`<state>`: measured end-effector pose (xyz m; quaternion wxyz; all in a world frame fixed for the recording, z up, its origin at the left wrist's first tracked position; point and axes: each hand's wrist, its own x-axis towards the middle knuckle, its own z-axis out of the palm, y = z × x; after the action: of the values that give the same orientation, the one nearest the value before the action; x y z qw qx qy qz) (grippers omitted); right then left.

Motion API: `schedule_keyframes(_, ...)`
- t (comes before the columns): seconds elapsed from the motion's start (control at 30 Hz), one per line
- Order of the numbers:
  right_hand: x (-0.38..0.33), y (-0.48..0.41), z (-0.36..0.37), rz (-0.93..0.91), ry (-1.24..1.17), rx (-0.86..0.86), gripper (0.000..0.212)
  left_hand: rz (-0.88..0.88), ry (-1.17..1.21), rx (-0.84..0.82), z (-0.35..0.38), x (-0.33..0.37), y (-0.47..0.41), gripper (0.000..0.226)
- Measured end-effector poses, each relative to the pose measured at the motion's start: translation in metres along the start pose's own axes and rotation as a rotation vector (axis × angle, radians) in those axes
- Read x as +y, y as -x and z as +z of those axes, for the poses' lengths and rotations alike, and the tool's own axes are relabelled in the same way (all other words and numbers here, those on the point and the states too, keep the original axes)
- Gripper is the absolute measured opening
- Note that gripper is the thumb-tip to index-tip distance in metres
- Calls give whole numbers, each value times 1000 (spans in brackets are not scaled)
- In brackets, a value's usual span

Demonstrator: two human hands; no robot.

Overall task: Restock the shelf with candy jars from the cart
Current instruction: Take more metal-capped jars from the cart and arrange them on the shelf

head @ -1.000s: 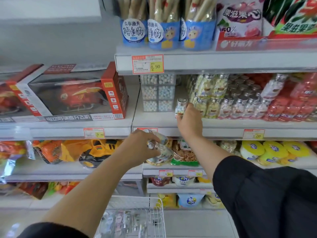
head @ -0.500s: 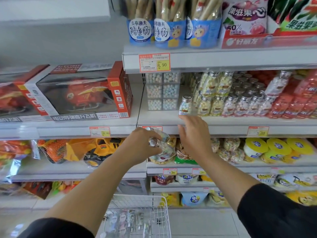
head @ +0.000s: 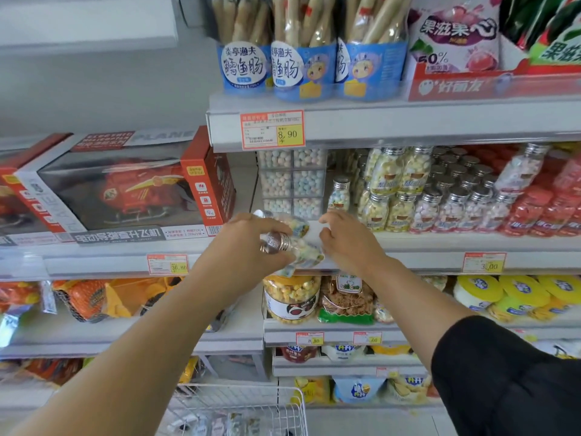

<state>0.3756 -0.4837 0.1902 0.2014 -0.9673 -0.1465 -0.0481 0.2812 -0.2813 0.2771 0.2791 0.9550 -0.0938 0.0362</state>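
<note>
Silver-capped candy jars (head: 300,250) gripped in left hand (head: 246,248), right hand (head: 347,243) loose-fingered, price tag (head: 272,130) 8.90

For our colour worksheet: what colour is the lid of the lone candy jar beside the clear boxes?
Silver lid, best in the head view.

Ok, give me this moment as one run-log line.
left hand: holds candy jars | right hand: empty, beside them | lone jar: upright on shelf | cart: below
</note>
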Motion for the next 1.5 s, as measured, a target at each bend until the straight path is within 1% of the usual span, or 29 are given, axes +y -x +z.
schedule_keyframes(0.07, 5, -7, 2, -11, -10, -31, 34, -8, -31, 13, -3, 2, -3, 37)
schedule_keyframes(0.17, 4, -8, -4, -8, -113, -23, 29, -4, -73, 25, -7, 6, -11, 37)
schedule_keyframes(0.27, -6, 14, -18, 27, -406, 130, 31, -6, -138, 20, -10, 9, -20, 38)
schedule_keyframes(0.3, -10, 25, -21, 3, -484, 180, 33, -10, -158, 14, -10, 10, -24, 38)
schedule_keyframes(0.33, -15, 35, -23, -38, -517, 192, 38, -15, -173, 8, -10, 12, -28, 38)
schedule_keyframes(0.4, -24, 48, -19, -107, -469, 181, 52, -6, -205, -6, -9, 18, -37, 38)
schedule_keyframes(0.47, -27, 46, -11, -140, -373, 240, 59, 32, -266, -23, -7, 26, -45, 38)
schedule_keyframes(0.53, -27, 39, -7, -122, -311, 323, 56, 43, -308, -53, -5, 35, -52, 36)
schedule_keyframes(0.6, -22, 33, -1, -113, -263, 386, 46, 58, -366, -111, -2, 45, -58, 31)
schedule_keyframes(0.63, -19, 31, 1, -102, -259, 390, 42, 72, -394, -144, -1, 48, -60, 30)
schedule_keyframes(0.7, -14, 30, 4, -93, -256, 395, 39, 68, -413, -192, 0, 53, -64, 31)
schedule_keyframes(0.8, -12, 30, 5, -50, -252, 433, 41, 69, -437, -214, -1, 52, -70, 40)
schedule_keyframes(0.87, -10, 29, 7, 1, -255, 445, 41, 58, -439, -205, -3, 47, -75, 40)
schedule_keyframes(1.0, -5, 24, 10, 168, -307, 479, 34, 25, -470, -169, 0, 29, -86, 36)
schedule_keyframes(1.1, -6, 17, 8, 244, -249, 456, 35, 20, -494, -101, 3, 20, -90, 34)
schedule_keyframes(1.23, -11, 6, 7, 337, -137, 399, 34, 47, -618, -75, 6, 15, -91, 45)
schedule_keyframes(1.3, -12, 4, 8, 378, -125, 385, 36, 61, -668, -63, 6, 14, -91, 48)
schedule_keyframes(1.37, -12, 7, 9, 395, -141, 379, 42, 69, -688, -64, 5, 15, -90, 49)
schedule_keyframes(1.43, -13, 16, 10, 368, -190, 419, 51, 83, -684, -67, 4, 13, -92, 49)
schedule_keyframes(1.47, -15, 24, 11, 326, -219, 467, 51, 87, -675, -67, 4, 13, -92, 48)
schedule_keyframes(1.5, -17, 33, 13, 249, -224, 534, 45, 95, -672, -64, 4, 13, -92, 47)
